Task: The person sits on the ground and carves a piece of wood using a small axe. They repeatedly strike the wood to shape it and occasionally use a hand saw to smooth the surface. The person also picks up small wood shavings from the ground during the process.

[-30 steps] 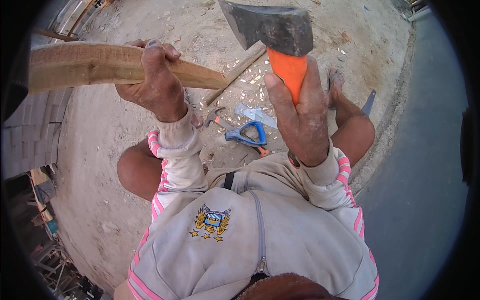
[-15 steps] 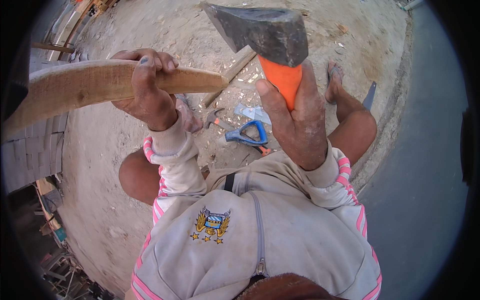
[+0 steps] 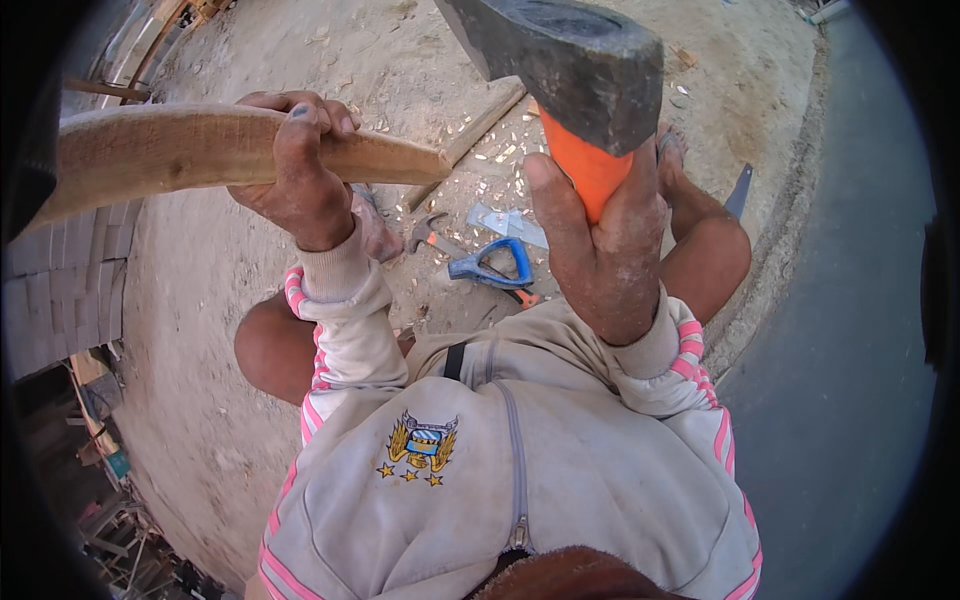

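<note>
My left hand is wrapped round a pale wooden piece, near its tapered right end. The wood curves off to the left, where its far part runs out of sight at the dark rim. In my right hand is a hatchet, gripped high on its orange handle just below the dark metal head. Its blade points up and to the left, apart from the wood. Below, between my legs, a blue D-shaped handle lies across a claw hammer on the ground.
Wood chips and a wooden strip lie on the sandy ground. A saw blade is beyond my right knee. Stacked grey blocks stand at the left, with scrap wood below them. A smooth grey surface runs along the right.
My right hand and the hatchet have shifted to the right, the head rising slightly. The wooden piece has moved only a little in my left hand's grip.
</note>
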`<move>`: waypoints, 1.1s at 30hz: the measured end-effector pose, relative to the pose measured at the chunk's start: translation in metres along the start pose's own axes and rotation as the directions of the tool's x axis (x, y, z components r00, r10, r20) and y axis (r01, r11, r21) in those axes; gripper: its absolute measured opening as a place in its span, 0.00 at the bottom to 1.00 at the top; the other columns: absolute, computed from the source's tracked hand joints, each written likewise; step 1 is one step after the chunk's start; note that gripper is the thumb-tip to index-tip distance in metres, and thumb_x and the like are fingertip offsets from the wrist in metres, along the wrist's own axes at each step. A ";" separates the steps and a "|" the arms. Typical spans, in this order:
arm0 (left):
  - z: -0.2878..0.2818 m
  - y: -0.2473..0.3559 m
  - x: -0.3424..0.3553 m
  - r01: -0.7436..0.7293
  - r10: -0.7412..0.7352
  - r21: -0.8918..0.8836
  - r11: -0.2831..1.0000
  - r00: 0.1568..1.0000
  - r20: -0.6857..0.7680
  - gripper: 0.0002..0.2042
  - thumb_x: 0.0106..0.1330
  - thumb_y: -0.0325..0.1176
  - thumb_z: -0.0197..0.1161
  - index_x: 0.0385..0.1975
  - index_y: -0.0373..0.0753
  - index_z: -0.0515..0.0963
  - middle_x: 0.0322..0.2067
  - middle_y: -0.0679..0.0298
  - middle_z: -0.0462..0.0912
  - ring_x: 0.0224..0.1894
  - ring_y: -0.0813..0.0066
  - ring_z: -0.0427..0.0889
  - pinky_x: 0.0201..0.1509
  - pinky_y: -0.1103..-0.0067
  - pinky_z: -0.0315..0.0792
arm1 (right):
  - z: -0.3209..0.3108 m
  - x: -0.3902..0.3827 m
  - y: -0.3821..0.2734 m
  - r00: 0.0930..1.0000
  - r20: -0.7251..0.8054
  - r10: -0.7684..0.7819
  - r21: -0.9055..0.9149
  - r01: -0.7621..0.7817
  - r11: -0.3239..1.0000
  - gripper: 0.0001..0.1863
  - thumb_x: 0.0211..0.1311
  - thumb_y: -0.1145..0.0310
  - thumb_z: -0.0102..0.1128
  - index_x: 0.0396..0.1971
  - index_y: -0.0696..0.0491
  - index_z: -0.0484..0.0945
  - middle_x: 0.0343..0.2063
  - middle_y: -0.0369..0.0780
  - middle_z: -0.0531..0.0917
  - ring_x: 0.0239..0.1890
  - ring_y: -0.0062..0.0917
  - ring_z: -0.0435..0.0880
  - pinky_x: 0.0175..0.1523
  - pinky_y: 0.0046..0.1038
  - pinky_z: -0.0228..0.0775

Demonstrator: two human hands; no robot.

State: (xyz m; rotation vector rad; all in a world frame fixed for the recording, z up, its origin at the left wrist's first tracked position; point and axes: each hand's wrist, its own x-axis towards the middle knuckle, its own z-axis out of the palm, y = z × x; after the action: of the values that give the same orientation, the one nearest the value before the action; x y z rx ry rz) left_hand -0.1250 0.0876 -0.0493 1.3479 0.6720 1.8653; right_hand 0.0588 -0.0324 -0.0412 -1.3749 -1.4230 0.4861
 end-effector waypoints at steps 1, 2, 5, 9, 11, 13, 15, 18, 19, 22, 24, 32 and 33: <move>0.004 0.003 0.002 -0.007 0.007 -0.012 1.000 1.000 0.005 0.09 0.58 0.24 0.60 0.37 0.34 0.69 0.23 0.59 0.72 0.23 0.67 0.75 0.30 0.70 0.75 | 0.001 -0.002 0.003 1.000 0.016 0.000 -0.021 0.000 1.000 0.21 0.69 0.62 0.57 0.53 0.57 0.64 0.24 0.56 0.80 0.27 0.55 0.82 0.30 0.49 0.72; 0.010 0.006 0.003 -0.013 0.013 -0.023 1.000 1.000 0.009 0.09 0.58 0.24 0.59 0.37 0.34 0.69 0.23 0.59 0.72 0.23 0.67 0.75 0.30 0.70 0.75 | 0.012 -0.014 0.030 0.988 0.128 0.081 -0.067 -0.073 0.995 0.21 0.69 0.61 0.57 0.53 0.57 0.65 0.24 0.55 0.80 0.27 0.55 0.82 0.30 0.49 0.72; 0.001 0.001 0.008 -0.020 0.020 0.011 1.000 1.000 0.010 0.09 0.59 0.24 0.59 0.38 0.34 0.69 0.23 0.59 0.72 0.23 0.67 0.75 0.31 0.70 0.75 | 0.024 -0.046 0.082 0.921 0.286 0.264 -0.170 -0.222 0.960 0.20 0.70 0.63 0.58 0.53 0.60 0.66 0.26 0.54 0.80 0.28 0.52 0.82 0.32 0.45 0.71; 0.003 0.000 0.002 0.023 -0.023 0.003 1.000 1.000 0.019 0.10 0.59 0.23 0.59 0.39 0.33 0.69 0.24 0.58 0.73 0.23 0.67 0.76 0.31 0.71 0.76 | 0.013 -0.025 0.060 0.900 0.278 0.336 -0.099 -0.322 0.942 0.19 0.70 0.63 0.58 0.51 0.59 0.67 0.25 0.53 0.79 0.29 0.52 0.82 0.33 0.43 0.70; 0.001 -0.004 0.001 0.028 -0.028 -0.005 1.000 0.999 0.017 0.10 0.59 0.23 0.59 0.39 0.32 0.69 0.24 0.58 0.73 0.23 0.67 0.76 0.31 0.71 0.76 | 0.001 -0.005 0.026 0.967 0.147 0.210 -0.004 -0.211 0.977 0.18 0.69 0.63 0.57 0.51 0.58 0.66 0.25 0.55 0.80 0.29 0.54 0.82 0.32 0.46 0.72; 0.003 -0.003 0.004 0.020 -0.020 -0.017 1.000 1.000 0.018 0.10 0.59 0.23 0.59 0.39 0.32 0.70 0.24 0.58 0.74 0.23 0.66 0.76 0.31 0.71 0.76 | 0.000 -0.003 0.017 0.990 0.073 0.120 -0.004 -0.120 0.993 0.18 0.69 0.63 0.57 0.50 0.57 0.65 0.24 0.56 0.80 0.28 0.54 0.82 0.32 0.48 0.73; 0.007 0.000 0.007 0.007 -0.006 -0.023 1.000 1.000 0.016 0.09 0.59 0.22 0.59 0.39 0.32 0.70 0.24 0.57 0.74 0.23 0.66 0.76 0.31 0.71 0.76 | 0.012 -0.017 0.034 0.994 0.080 0.073 -0.078 -0.067 0.995 0.18 0.69 0.63 0.57 0.51 0.56 0.65 0.24 0.55 0.80 0.28 0.54 0.82 0.32 0.48 0.73; 0.021 0.012 0.017 -0.090 0.086 -0.075 0.993 0.995 -0.057 0.12 0.58 0.22 0.59 0.41 0.26 0.70 0.23 0.54 0.76 0.20 0.67 0.77 0.25 0.73 0.76 | 0.033 -0.065 0.115 0.894 0.338 0.294 -0.271 -0.207 0.940 0.17 0.70 0.63 0.56 0.50 0.56 0.65 0.23 0.55 0.79 0.29 0.55 0.82 0.32 0.50 0.72; 0.022 0.013 0.023 -0.135 0.132 -0.081 0.988 0.990 -0.041 0.15 0.58 0.23 0.59 0.44 0.26 0.68 0.23 0.54 0.76 0.20 0.67 0.77 0.25 0.73 0.76 | 0.034 -0.060 0.120 0.860 0.381 0.340 -0.314 -0.225 0.922 0.17 0.70 0.63 0.55 0.50 0.56 0.65 0.23 0.55 0.79 0.29 0.55 0.82 0.32 0.50 0.72; 0.009 0.015 0.024 -0.211 0.211 -0.028 0.977 0.977 0.000 0.22 0.59 0.28 0.58 0.51 0.24 0.63 0.23 0.53 0.75 0.19 0.67 0.76 0.24 0.73 0.76 | 0.018 -0.040 0.088 0.877 0.322 0.356 -0.149 -0.324 0.934 0.17 0.70 0.63 0.55 0.50 0.57 0.64 0.22 0.55 0.79 0.29 0.56 0.82 0.33 0.48 0.72; 0.003 0.014 0.034 -0.279 0.279 0.021 0.960 0.960 -0.009 0.26 0.60 0.30 0.58 0.55 0.24 0.60 0.22 0.53 0.75 0.19 0.67 0.76 0.23 0.72 0.76 | 0.007 -0.018 0.052 0.922 0.283 0.266 -0.049 -0.263 0.964 0.17 0.70 0.65 0.56 0.50 0.57 0.64 0.25 0.54 0.80 0.29 0.54 0.83 0.33 0.45 0.73; 0.014 0.010 0.028 -0.221 0.225 0.044 0.974 0.965 -0.136 0.26 0.59 0.30 0.58 0.55 0.26 0.58 0.20 0.55 0.73 0.17 0.69 0.73 0.22 0.74 0.75 | -0.010 -0.001 -0.010 0.995 -0.052 -0.090 0.073 0.094 0.993 0.17 0.69 0.70 0.59 0.51 0.61 0.67 0.26 0.46 0.80 0.23 0.33 0.79 0.28 0.33 0.69; 0.018 0.008 0.028 -0.217 0.218 0.020 0.976 0.966 -0.139 0.26 0.59 0.30 0.58 0.55 0.26 0.58 0.20 0.55 0.73 0.16 0.69 0.73 0.22 0.74 0.75 | -0.001 -0.007 0.007 0.998 0.056 0.008 -0.043 -0.005 0.999 0.16 0.68 0.70 0.59 0.50 0.59 0.66 0.23 0.52 0.79 0.24 0.46 0.81 0.30 0.36 0.71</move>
State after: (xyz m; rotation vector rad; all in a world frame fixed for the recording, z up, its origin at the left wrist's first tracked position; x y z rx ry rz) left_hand -0.1151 0.1052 -0.0219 1.3475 0.6183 2.1510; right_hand 0.0614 -0.0372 -0.0492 -1.4104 -1.4823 0.5046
